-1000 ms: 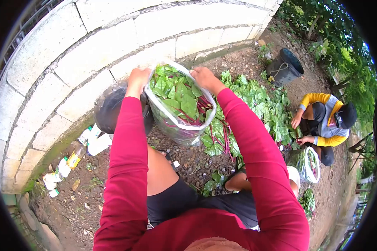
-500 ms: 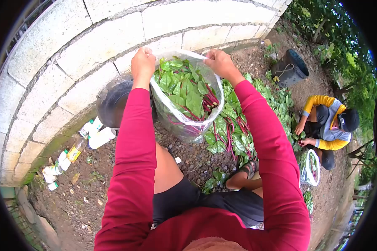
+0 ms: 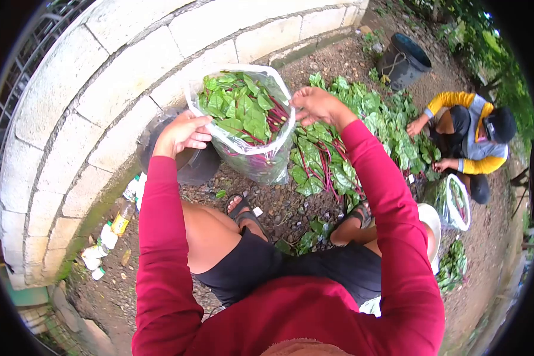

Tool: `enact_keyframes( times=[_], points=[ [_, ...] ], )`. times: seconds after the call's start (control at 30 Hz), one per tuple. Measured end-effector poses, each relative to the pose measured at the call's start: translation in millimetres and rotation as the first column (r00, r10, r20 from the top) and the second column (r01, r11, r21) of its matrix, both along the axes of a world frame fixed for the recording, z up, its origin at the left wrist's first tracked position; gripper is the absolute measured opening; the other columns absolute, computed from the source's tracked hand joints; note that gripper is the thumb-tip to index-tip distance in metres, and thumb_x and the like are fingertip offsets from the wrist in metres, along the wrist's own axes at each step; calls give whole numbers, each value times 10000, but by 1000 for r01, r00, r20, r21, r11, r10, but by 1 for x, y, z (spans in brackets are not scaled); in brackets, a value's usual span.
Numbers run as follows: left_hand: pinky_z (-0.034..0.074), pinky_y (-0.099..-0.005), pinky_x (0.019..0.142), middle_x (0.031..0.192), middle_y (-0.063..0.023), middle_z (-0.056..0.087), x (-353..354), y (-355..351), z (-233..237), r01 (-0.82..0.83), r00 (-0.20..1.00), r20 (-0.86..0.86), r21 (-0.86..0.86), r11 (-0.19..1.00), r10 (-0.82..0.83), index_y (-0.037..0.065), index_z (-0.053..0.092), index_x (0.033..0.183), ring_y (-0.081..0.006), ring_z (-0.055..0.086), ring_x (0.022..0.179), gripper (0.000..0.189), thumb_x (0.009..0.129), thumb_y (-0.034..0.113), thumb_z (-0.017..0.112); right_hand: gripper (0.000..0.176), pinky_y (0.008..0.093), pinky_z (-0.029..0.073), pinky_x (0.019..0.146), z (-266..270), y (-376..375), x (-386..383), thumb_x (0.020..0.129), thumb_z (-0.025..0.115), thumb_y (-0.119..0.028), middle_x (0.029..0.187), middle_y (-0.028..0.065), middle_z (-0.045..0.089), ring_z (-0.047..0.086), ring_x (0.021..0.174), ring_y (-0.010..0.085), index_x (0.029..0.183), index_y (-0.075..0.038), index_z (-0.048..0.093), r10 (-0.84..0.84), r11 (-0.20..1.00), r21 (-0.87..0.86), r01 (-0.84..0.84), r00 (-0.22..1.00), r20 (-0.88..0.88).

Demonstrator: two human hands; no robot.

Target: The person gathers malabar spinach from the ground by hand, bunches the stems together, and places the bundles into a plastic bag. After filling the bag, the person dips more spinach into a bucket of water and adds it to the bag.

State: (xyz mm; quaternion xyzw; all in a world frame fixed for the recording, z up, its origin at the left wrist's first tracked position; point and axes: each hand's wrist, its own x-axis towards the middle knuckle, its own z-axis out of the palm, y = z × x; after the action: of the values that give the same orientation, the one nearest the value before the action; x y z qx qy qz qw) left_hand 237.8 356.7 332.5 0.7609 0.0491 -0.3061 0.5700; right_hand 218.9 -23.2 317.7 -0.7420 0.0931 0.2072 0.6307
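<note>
A clear plastic bag stands on the ground in front of me, its wide mouth rolled into a thick white rim. Leafy greens with purple-red stems fill it, cut ends showing at the right side. My left hand is open at the bag's near-left rim, fingers stretched and apart. At the right rim, my right hand has bent fingers closed on the plastic edge. More cut leafy greens lie in a heap on the ground just right of the bag.
A dark bucket stands left of the bag, by the block wall. Bottles lie along the wall. Another bucket stands far right. A co-worker crouches by the heap, near a second plastic bag.
My left hand has let go of the far-left rim and moved down and nearer, its fingers opening. The bag appears further left in view. The co-worker's hands have moved apart over the greens.
</note>
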Motion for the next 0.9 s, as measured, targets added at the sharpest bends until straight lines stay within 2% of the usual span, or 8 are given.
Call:
enact_keyframes(
  times=[0.17, 0.2, 0.27, 0.33, 0.47, 0.57, 0.73, 0.9],
  points=[
    [635, -371, 651, 892, -80, 672, -11, -9, -8, -106, 994, -51, -266, 958, 96, 52, 540, 1141, -228, 733, 818, 273, 942, 181, 675, 241, 291, 577, 495, 13, 14, -2, 886, 673, -109, 792, 96, 649, 646, 599, 170, 1085, -25, 567, -35, 999, 14, 34, 996, 81],
    [618, -309, 573, 789, -40, 654, -12, -11, -4, -150, 989, -25, -261, 954, 148, 61, 570, 1067, -169, 708, 688, 223, 922, 176, 695, 244, 298, 578, 497, 13, 14, -2, 878, 678, -97, 785, 96, 648, 639, 581, 174, 1084, -23, 571, -48, 999, 5, 48, 993, 110],
    [547, -232, 461, 685, -2, 611, -15, -7, 15, -168, 981, 92, -37, 985, 170, 71, 580, 955, -93, 606, 528, 151, 902, 153, 694, 252, 313, 580, 502, 13, 13, 3, 860, 689, -73, 771, 96, 646, 625, 544, 182, 1081, -19, 579, -71, 997, -10, 74, 983, 168],
    [449, -201, 382, 621, 26, 557, -19, -8, 30, -198, 955, 258, 201, 959, 143, 84, 562, 872, -41, 475, 438, 140, 879, 141, 690, 251, 333, 596, 536, 17, 9, 6, 826, 695, -38, 819, 135, 689, 679, 575, 224, 1065, -3, 626, -13, 962, -254, 99, 947, 321],
    [373, -224, 369, 601, 30, 528, -29, -19, 41, -219, 905, 422, 367, 904, 48, 87, 544, 863, -55, 442, 430, 162, 875, 153, 691, 259, 336, 603, 608, 44, 17, 1, 824, 679, -54, 926, 168, 730, 734, 658, 241, 1078, -3, 676, 127, 866, -489, 105, 899, 418],
    [384, -228, 406, 627, 3, 563, -33, -22, 57, -234, 901, 433, 417, 879, 34, 62, 583, 931, -72, 494, 479, 238, 895, 245, 731, 191, 338, 593, 619, 52, 11, -1, 847, 659, -120, 870, 149, 732, 713, 624, 235, 1007, -29, 710, 223, 851, -524, 40, 876, 428],
    [475, -281, 527, 713, -58, 641, -14, 9, 55, -350, 757, 654, 372, 860, 25, -30, 638, 1114, -116, 574, 560, 367, 889, 243, 735, 125, 287, 535, 569, 67, -58, -11, 887, 677, -158, 769, 64, 698, 668, 634, 132, 908, -38, 703, 502, 585, -811, -16, 792, 346],
    [518, -344, 877, 1003, -155, 745, 16, 23, 43, -518, 596, 800, 315, 795, 71, 18, 698, 1114, -246, 710, 944, 336, 931, 295, 649, 121, 280, 550, 561, 72, -96, -46, 917, 625, -112, 781, 57, 694, 646, 618, 132, 968, -35, 702, 251, 790, -612, -34, 929, 273]
  ],
)
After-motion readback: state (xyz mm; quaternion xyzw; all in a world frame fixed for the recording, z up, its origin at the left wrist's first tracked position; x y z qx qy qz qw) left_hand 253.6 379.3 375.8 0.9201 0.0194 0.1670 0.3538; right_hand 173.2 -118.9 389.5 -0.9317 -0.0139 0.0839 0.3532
